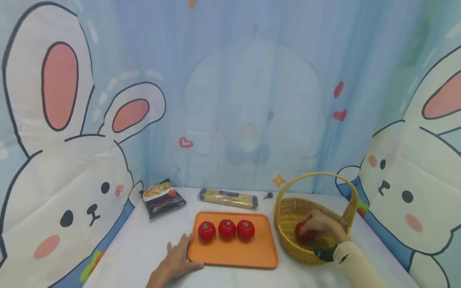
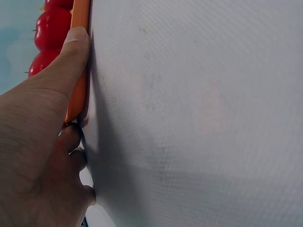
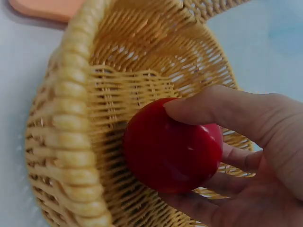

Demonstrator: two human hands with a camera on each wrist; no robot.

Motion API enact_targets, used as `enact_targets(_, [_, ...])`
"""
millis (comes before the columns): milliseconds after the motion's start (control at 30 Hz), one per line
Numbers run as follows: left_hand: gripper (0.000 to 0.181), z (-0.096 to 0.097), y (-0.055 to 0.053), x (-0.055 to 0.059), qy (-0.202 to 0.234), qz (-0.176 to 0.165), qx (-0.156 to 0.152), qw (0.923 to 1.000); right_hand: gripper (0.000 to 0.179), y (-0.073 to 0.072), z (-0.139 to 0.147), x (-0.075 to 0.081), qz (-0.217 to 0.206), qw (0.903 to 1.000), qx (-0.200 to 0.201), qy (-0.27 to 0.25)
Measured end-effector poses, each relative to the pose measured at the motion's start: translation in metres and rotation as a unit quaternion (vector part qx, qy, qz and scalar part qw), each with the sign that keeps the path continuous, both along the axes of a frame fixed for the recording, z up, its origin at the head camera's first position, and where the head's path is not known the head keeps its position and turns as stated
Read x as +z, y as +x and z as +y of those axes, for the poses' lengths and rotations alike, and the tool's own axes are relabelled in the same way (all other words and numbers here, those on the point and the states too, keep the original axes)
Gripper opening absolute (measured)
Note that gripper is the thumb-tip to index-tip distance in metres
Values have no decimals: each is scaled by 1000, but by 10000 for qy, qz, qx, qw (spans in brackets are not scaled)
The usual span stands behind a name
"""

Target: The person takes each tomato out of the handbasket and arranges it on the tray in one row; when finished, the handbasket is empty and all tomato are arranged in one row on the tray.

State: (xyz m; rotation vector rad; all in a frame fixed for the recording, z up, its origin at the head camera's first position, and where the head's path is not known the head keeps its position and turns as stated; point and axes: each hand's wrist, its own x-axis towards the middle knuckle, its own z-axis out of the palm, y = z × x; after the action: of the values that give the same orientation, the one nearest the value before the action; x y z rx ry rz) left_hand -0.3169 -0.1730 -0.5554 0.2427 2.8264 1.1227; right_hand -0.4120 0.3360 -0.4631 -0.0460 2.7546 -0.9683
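Note:
My right hand (image 1: 318, 225) is inside the yellow wicker basket (image 1: 292, 243), with thumb and fingers around a red tomato (image 3: 170, 151). In the right wrist view the tomato is held over the woven bottom, and the thumb lies across its upper side. My left hand (image 1: 177, 259) rests at the near left corner of the orange tray (image 1: 234, 256), fingers spread. Its thumb lies along the front edge and its index finger touches the left side. On the tray stand three tomatoes in a row: left (image 1: 207, 231), middle (image 1: 227, 229) and right (image 1: 245, 230).
Behind the tray lies a long pack of pasta (image 1: 228, 198). A dark food packet (image 1: 163, 199) sits at the back left of the white table (image 1: 126, 248). The basket's tall handle (image 1: 317, 174) arches over it. A curtain with printed rabbits hangs behind.

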Motion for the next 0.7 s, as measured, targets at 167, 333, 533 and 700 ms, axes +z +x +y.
enact_targets(167, [113,-1,-2,-4,127,24,-52,9999,55,6,-6,0,-127,9991,69,-410])
enact_targets(333, [118,-2,-2,-4,233,39,-99,9997,54,8,-9,-3,-288,9978,9,-590])
enact_targets(533, [115,-1,-1,-1,23,-29,-94,9999,62,11,-7,-5,-532,9957,218,-731])
enact_targets(700, [110,0,-2,0,-95,-46,-40,9999,64,17,-8,-4,-486,9923,400,-1068])
